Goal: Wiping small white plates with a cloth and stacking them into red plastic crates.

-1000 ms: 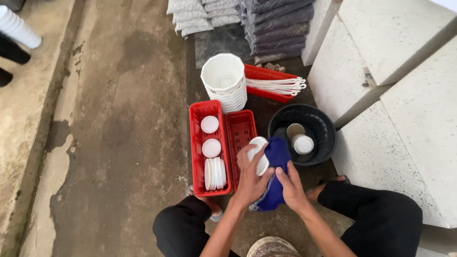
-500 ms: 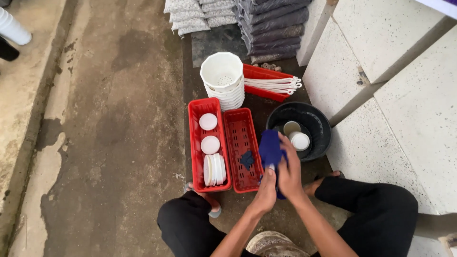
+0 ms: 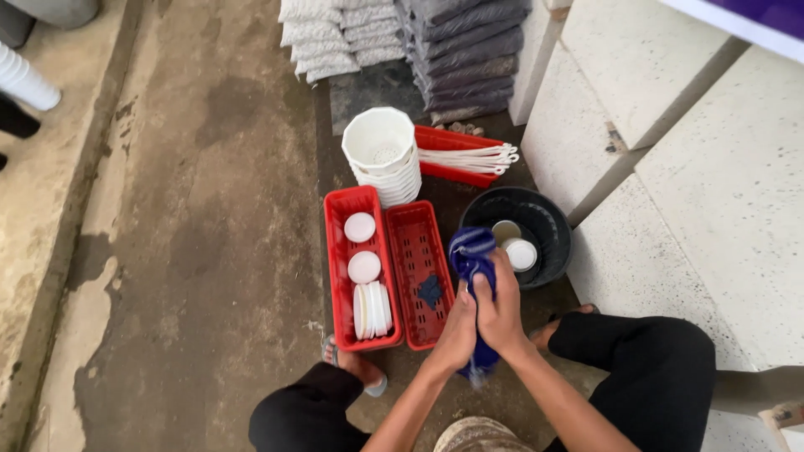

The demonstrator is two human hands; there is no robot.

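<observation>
I squat over two red slotted baskets on the ground. Both my hands are closed on a dark blue cloth (image 3: 471, 251), pressed together around its middle. My left hand (image 3: 455, 333) sits lower and to the left, and my right hand (image 3: 504, 311) is just above it. The cloth's ends stick out above and below the hands. The left red basket (image 3: 335, 276) holds several white round lids (image 3: 364, 267), some lying flat and some on edge. The right red basket (image 3: 413, 238) holds only a small dark blue piece (image 3: 430, 290). I cannot see any lid in my hands.
A black basin (image 3: 554, 219) with white round pieces stands right of the baskets. Behind are a stack of white pots (image 3: 381, 155), a red tray (image 3: 448, 138) of white hangers, and piled grey and white sacks (image 3: 469, 50). Pale concrete blocks (image 3: 670, 184) stand on the right. A person carries stacked white cups (image 3: 25, 79) at far left.
A second ago my left hand held a white lid against the cloth. Now no lid shows, and both hands have closed together on the cloth nearer the black basin.
</observation>
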